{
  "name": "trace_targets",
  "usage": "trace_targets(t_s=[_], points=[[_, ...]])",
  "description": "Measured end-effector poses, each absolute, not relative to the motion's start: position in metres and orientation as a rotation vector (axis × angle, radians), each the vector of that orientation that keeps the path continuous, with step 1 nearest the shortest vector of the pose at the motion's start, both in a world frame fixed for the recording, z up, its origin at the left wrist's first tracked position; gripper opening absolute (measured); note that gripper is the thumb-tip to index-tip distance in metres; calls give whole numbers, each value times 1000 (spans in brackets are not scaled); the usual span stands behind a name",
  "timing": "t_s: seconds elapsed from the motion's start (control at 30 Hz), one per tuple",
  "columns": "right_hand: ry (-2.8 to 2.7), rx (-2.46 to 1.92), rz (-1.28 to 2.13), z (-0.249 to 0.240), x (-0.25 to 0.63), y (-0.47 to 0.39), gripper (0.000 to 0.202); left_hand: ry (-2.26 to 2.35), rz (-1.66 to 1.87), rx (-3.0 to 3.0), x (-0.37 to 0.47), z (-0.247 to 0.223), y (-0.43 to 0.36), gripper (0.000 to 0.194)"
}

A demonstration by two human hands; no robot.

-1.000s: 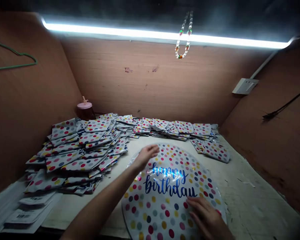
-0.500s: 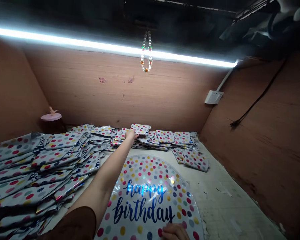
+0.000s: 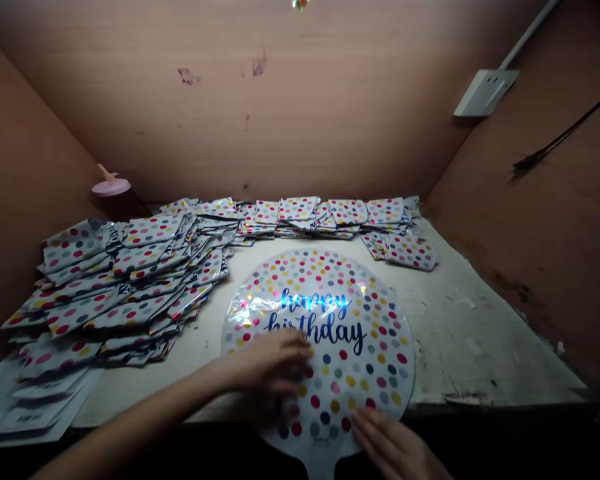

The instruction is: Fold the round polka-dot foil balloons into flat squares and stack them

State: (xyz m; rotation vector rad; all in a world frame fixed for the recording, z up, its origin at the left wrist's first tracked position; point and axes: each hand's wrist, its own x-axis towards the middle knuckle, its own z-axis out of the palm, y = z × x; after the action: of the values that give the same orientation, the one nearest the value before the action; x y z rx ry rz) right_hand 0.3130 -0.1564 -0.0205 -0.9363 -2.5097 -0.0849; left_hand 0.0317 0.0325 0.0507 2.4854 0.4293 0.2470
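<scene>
Here, balloon (image 3: 340,370) beneath my blurred left hand (image 3: 277,363), grip unclear, its lower edge under my unclenched right hand (image 3: 397,445).

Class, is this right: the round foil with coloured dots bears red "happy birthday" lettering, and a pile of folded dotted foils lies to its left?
The colour is wrong: the "happy birthday" lettering on the round foil is blue, as the head view shows. The pile of folded dotted foils does lie to its left.
</scene>
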Motion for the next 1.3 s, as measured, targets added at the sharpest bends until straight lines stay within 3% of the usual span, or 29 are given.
trace_targets(t_s=[0.07,0.2,0.43,0.53,0.63,0.7,0.87,0.97,1.07,1.3], points=[[-2527,-922,-44,-11,313,-156,42,280,144,2575,7,39,-18,56],[-2518,-958,354,-4,305,-156,44,322,192,2600,-24,21,-61,45],[-1905,-1381,931,9,289,-144,19,816,401,2081,-25,17,-62,21],[-1533,-1501,1413,26,291,-128,25,909,257,1763,-18,32,-50,21],[-1276,-1496,1656,31,291,-117,30,963,208,1560,-12,40,-41,23],[-1225,-1533,1628,28,288,-115,27,1054,257,1473,-9,38,-40,21],[-1670,-1578,1130,25,274,-116,4,1090,248,1494,-3,34,-42,23],[-1887,-1437,1048,31,269,-115,21,1061,233,1554,-3,35,-46,18],[-1883,-1442,1082,31,268,-113,19,1113,297,1698,2,32,-55,10],[-1869,-1409,1166,34,265,-118,23,1012,379,2345,38,21,-79,30]])
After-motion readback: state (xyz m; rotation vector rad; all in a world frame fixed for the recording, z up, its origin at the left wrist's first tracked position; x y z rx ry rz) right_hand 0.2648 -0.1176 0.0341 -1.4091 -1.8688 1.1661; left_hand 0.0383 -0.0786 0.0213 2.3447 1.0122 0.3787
